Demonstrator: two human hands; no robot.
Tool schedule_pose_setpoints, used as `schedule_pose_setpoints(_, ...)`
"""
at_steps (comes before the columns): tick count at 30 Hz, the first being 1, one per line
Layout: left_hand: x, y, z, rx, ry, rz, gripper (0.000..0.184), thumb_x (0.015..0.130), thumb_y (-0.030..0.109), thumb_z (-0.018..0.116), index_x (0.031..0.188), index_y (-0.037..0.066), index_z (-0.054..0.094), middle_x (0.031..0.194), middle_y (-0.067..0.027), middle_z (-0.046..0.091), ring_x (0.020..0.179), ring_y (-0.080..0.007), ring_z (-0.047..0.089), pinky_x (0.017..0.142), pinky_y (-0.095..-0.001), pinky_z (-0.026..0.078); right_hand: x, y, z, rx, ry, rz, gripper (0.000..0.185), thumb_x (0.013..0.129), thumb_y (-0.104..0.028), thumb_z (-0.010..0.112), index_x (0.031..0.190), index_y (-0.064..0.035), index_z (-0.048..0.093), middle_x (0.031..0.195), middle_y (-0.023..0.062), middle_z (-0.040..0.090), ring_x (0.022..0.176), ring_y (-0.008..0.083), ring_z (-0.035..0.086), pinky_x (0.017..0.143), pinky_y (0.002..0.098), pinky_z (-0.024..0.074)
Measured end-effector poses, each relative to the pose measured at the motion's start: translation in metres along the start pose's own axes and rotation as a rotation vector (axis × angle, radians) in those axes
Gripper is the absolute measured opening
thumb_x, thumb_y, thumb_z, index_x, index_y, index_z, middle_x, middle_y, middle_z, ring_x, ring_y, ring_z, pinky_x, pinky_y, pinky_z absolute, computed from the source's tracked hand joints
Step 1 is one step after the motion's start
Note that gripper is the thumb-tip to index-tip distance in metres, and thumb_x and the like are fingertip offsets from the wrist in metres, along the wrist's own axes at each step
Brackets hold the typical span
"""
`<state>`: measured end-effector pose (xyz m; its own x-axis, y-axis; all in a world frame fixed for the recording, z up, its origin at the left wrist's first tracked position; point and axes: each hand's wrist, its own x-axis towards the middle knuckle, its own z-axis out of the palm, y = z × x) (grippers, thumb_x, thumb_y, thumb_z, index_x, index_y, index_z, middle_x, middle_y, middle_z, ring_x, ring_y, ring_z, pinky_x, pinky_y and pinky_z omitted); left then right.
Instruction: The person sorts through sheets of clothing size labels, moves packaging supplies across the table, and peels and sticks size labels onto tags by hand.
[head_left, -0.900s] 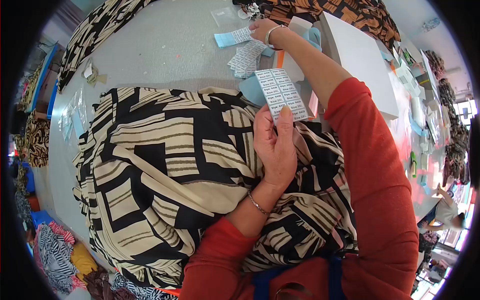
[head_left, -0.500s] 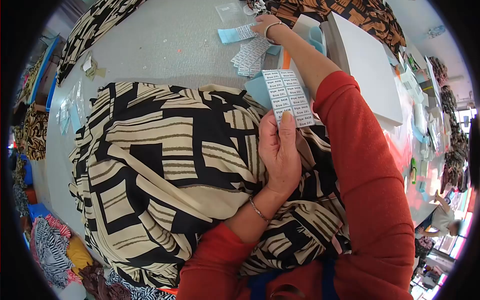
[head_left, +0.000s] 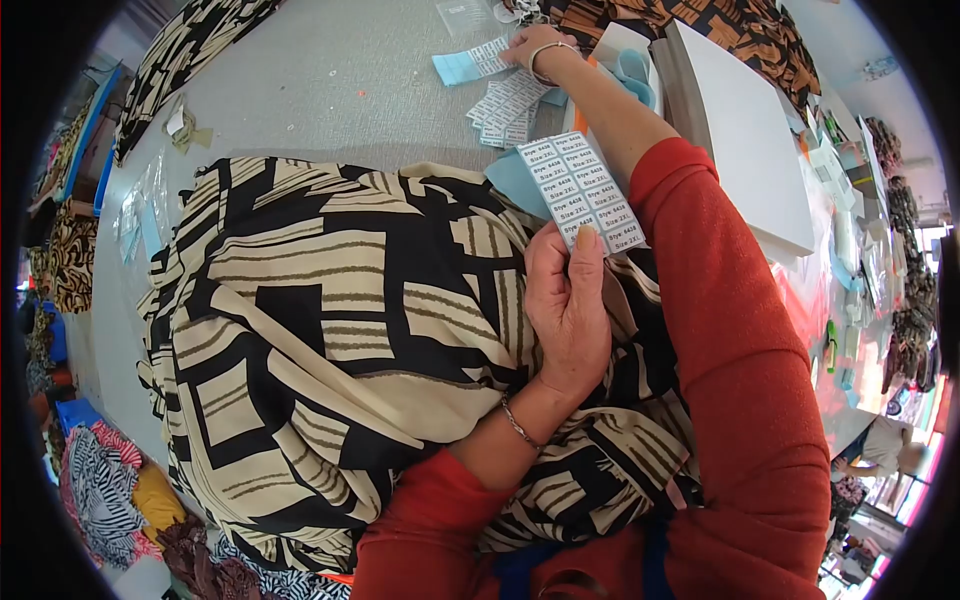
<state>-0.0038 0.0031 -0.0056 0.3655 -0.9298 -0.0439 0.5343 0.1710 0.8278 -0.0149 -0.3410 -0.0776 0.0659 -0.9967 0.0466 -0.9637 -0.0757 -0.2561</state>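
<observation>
My left hand (head_left: 572, 305) is closed, thumb on top, round the lower end of a sheet of printed size labels (head_left: 578, 188). Farther up, my right hand (head_left: 535, 48) has its fingers together on the printed end of a blue-and-white label strip (head_left: 470, 64). More loose label sheets (head_left: 507, 105) lie fanned out just below that hand. A cream and black patterned garment (head_left: 330, 320) is bunched on the table under my left forearm.
The grey table (head_left: 300, 90) carries a thick white stack (head_left: 745, 140) at the right and brown patterned cloth (head_left: 690, 40) at the back. A clear plastic bag (head_left: 150, 215) lies at the left. Folded garments (head_left: 100, 490) stand lower left; another person (head_left: 885, 445) is far right.
The label sheet in my left hand has shifted slightly right and tilted. My right hand stays at the strip, whose blue end now lies a little differently. The view has moved slightly.
</observation>
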Motion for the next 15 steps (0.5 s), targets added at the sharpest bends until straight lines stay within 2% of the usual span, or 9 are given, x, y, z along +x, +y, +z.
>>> schedule_pose_setpoints(5, -0.001, 0.000, 0.000, 0.008, 0.003, -0.018, 0.018, 0.098, 0.014, 0.049, 0.101, -0.002, 0.057, 0.107, -0.0069, 0.055, 0.094, -0.0110, 0.049, 0.085, -0.0253, 0.040, -0.002, 0.006, -0.010, 0.242, -0.038, -0.065, 0.034, 0.080, -0.038, 0.067, 0.099, -0.0107, 0.068, 0.090, 0.0070, 0.067, 0.082, 0.0198, 0.060, 0.078, 0.0353, 0.0466)
schedule_pose_setpoints(8, -0.001, -0.004, 0.000, 0.036, -0.012, 0.027, 0.022, 0.099, 0.020, 0.047, 0.106, 0.000, 0.055, 0.100, -0.0021, 0.059, 0.090, -0.0049, 0.050, 0.083, -0.0212, 0.040, -0.005, 0.007, -0.014, 0.239, -0.045, -0.130, 0.031, 0.083, -0.034, 0.065, 0.098, -0.0077, 0.067, 0.089, 0.0079, 0.066, 0.077, 0.0197, 0.059, 0.073, 0.0332, 0.0475)
schedule_pose_setpoints(11, -0.001, -0.007, -0.003, 0.072, -0.019, 0.022, 0.023, 0.099, 0.020, 0.048, 0.106, 0.000, 0.055, 0.100, -0.0025, 0.059, 0.090, -0.0051, 0.050, 0.083, -0.0213, 0.040, -0.007, 0.010, -0.018, 0.268, -0.041, -0.230, 0.030, 0.084, -0.032, 0.064, 0.098, -0.0054, 0.067, 0.088, 0.0085, 0.066, 0.076, 0.0196, 0.059, 0.073, 0.0330, 0.0470)
schedule_pose_setpoints(15, -0.003, -0.004, -0.001, -0.002, -0.009, -0.017, 0.018, 0.097, 0.015, 0.049, 0.100, -0.001, 0.056, 0.105, -0.0071, 0.056, 0.095, -0.0127, 0.049, 0.086, -0.0262, 0.039, -0.001, 0.018, -0.032, 0.282, -0.098, -0.356, 0.032, 0.085, -0.032, 0.064, 0.098, -0.0033, 0.066, 0.085, 0.0079, 0.066, 0.076, 0.0184, 0.058, 0.072, 0.0327, 0.0467)
